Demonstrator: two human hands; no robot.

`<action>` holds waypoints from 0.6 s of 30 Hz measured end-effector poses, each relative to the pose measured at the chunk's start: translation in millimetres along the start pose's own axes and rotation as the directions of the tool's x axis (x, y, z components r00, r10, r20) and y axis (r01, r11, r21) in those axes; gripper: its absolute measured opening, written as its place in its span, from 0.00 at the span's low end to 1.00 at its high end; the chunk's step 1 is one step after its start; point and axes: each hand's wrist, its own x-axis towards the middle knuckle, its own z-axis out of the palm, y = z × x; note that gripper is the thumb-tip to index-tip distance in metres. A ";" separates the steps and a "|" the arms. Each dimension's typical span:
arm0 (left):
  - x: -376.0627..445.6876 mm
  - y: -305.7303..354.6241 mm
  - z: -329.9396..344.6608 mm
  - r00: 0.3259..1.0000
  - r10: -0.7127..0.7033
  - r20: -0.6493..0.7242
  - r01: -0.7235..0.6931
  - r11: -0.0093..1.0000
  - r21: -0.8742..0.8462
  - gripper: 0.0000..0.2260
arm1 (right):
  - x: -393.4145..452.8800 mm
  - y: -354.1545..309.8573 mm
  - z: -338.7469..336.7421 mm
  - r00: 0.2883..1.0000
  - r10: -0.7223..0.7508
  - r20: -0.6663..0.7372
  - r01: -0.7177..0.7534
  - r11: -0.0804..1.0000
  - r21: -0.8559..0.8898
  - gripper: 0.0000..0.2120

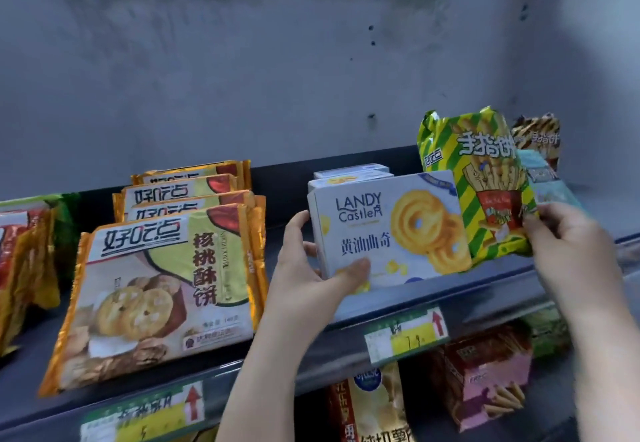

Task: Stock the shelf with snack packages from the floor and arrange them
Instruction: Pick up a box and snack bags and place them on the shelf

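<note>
Cookie box (388,230) is gripped by the left hand (311,268), thumb across its front. Striped bag (485,185) is pinched by the right hand (571,237). Both are stood on the shelf (433,292).

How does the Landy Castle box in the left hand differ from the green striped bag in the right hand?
The Landy Castle box is a rigid, pale carton with a cookie picture; the green striped bag is soft, crinkled, yellow-green, showing stick biscuits. The box stands lower, the bag taller, behind its right edge. Both are upright on the shelf, each held by one hand.
</note>
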 end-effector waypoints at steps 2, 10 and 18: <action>12.1 -3.1 10.9 0.999 -0.037 -0.012 0.038 0.998 0.053 0.34 | 14.9 6.5 6.1 0.999 -0.031 -0.013 0.031 0.999 -0.008 0.11; 74.7 -10.0 76.4 0.966 -0.202 -0.161 0.244 0.917 0.315 0.39 | 80.0 34.5 6.3 0.984 -0.177 0.032 0.174 0.981 0.083 0.09; 102.4 -1.6 126.9 0.889 -0.179 -0.421 0.383 0.796 0.469 0.26 | 118.0 78.0 -19.4 0.973 -0.202 0.111 0.165 0.946 0.278 0.05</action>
